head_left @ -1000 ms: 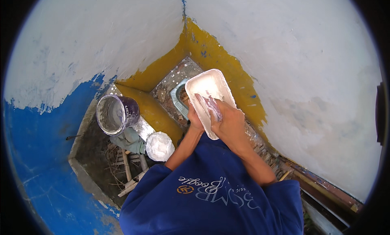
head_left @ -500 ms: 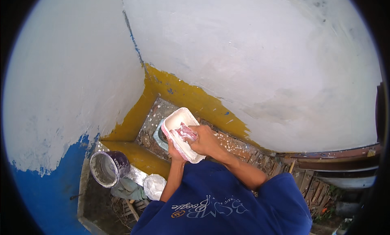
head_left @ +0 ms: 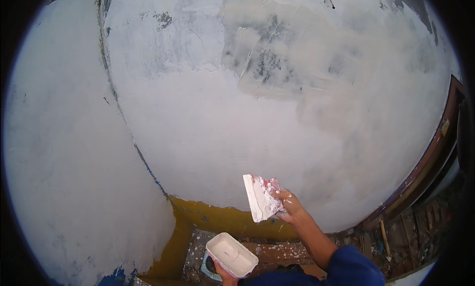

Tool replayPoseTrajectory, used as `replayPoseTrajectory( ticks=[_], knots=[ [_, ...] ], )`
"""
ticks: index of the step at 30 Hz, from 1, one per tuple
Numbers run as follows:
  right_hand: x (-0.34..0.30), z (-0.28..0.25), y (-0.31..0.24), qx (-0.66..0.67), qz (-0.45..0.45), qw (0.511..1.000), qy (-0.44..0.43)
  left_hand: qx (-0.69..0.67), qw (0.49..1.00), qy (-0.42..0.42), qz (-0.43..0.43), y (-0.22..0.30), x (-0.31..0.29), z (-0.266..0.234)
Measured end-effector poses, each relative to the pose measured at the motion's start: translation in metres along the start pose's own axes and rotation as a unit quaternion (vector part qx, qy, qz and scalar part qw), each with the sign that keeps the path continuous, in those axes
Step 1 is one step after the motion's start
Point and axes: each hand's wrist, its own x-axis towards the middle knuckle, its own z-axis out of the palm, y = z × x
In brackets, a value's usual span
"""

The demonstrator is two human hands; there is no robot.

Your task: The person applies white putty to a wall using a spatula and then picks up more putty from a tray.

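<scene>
Basically, 1 flat, straight-edged scraper (head_left: 261, 197) w/ a pinkish-red grip, its blade caked in thick white paste, was up in front of the patchy whitish wall (head_left: 208, 122); contact unclear. R hand (head_left: 289, 206) was clenched round the grip, fingers smeared; L hand (head_left: 224, 273) held 1 white, rect., round-cornered tub (head_left: 221, 238) lower down, coated inside. Wall was rough up top, smoother below, w/ 1 mustard-yellow painted band (head_left: 208, 213) at its foot.

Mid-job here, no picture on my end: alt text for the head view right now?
The right hand holds a paste-smeared spreader up before a patchy whitish wall. Lower and to the left, the left hand holds a rectangular tub with whitish paste inside. A yellow band runs along the wall's lower part.
</scene>
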Motion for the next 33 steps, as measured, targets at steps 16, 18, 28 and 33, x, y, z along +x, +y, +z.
replayPoseTrajectory(
  ticks=[16, 18, 28, 33],
  knots=[
    [0.132, 0.180, -0.212, -0.697, -0.678, 0.079, 0.221, 0.019, 0.997, -0.068, -0.020, 0.007, -0.003, 0.020],
    [0.132, 0.169, -0.184, -0.707, -0.669, 0.092, 0.209, 0.019, 0.998, -0.065, -0.017, 0.010, -0.005, 0.019],
    [0.070, 0.218, -0.276, -0.665, -0.688, 0.198, 0.213, 0.028, 0.998, -0.047, 0.011, 0.019, -0.003, 0.010],
    [0.117, 0.212, -0.208, -0.732, -0.666, 0.009, 0.147, 0.035, 0.998, -0.044, 0.022, 0.020, -0.002, 0.011]
  ],
)
